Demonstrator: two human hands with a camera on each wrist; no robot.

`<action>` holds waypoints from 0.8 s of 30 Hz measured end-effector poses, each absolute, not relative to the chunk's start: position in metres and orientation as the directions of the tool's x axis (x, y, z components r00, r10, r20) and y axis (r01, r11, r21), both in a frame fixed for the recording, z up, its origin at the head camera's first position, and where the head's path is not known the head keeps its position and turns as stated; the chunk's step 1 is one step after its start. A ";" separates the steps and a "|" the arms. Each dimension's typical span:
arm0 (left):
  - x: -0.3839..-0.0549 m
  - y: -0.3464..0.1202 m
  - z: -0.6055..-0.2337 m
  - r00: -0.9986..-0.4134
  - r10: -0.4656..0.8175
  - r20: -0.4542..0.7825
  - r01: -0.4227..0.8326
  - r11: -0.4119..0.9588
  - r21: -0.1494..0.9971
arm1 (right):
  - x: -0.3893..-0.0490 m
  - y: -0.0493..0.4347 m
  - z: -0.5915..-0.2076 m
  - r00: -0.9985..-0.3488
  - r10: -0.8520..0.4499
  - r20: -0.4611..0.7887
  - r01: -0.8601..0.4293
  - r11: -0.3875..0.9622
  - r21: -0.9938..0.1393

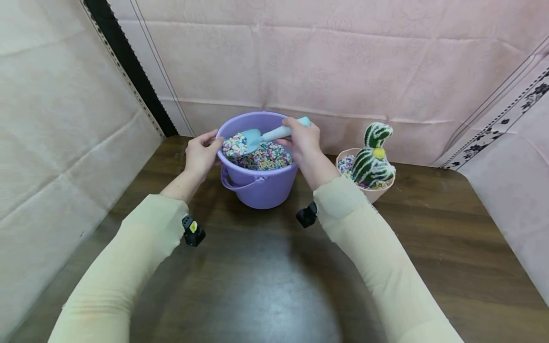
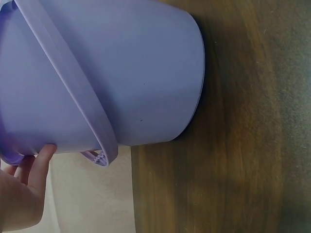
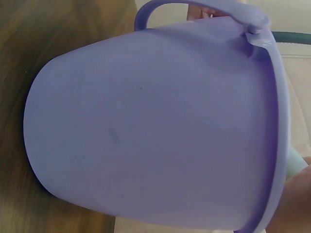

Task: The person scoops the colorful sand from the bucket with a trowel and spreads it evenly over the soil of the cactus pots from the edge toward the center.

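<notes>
Overhead, from the head camera, a purple bucket (image 1: 257, 183) stands on the dark wooden table (image 1: 429, 247), filled with pastel pebbles (image 1: 268, 158). The left hand (image 1: 201, 155) rests against the bucket's left rim with its fingers loosely extended, steadying it rather than clasping it. The right hand (image 1: 302, 138) grasps the pale handle of a light blue scoop (image 1: 257, 137), whose blade sits above the bucket's left half, heaped with pebbles. Just to the right of the bucket stands a pink pot (image 1: 373, 190) holding a green-and-white striped cactus (image 1: 372, 159) with pebbles around its base. Both sleeves are cream-coloured.

Next, the left wrist view shows the bucket's wall (image 2: 131, 77) close up, its handle lying down against the side, and the fingertips (image 2: 43, 153) touching the rim.

Lastly, the right wrist view is filled by the bucket's wall (image 3: 155, 136) on the wood; only an edge of the right hand (image 3: 297, 204) shows, so its grasp cannot be told there.
</notes>
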State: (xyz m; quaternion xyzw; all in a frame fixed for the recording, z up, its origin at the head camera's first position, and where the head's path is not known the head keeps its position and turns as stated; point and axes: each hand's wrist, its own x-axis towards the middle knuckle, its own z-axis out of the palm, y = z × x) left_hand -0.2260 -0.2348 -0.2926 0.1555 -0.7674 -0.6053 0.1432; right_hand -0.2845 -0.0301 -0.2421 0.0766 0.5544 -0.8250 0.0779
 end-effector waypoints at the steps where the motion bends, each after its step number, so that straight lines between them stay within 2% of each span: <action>1: -0.226 -0.234 -0.293 -0.911 -0.411 0.032 -0.068 0.226 0.972 | -0.284 -0.028 -0.242 -0.975 -0.040 -0.217 0.215 -0.381 -0.899; 24: -0.224 -0.235 -0.293 -0.915 -0.401 0.045 -0.067 0.263 0.963 | -0.291 0.011 -0.244 -0.963 -0.012 -0.271 0.235 -0.535 -0.812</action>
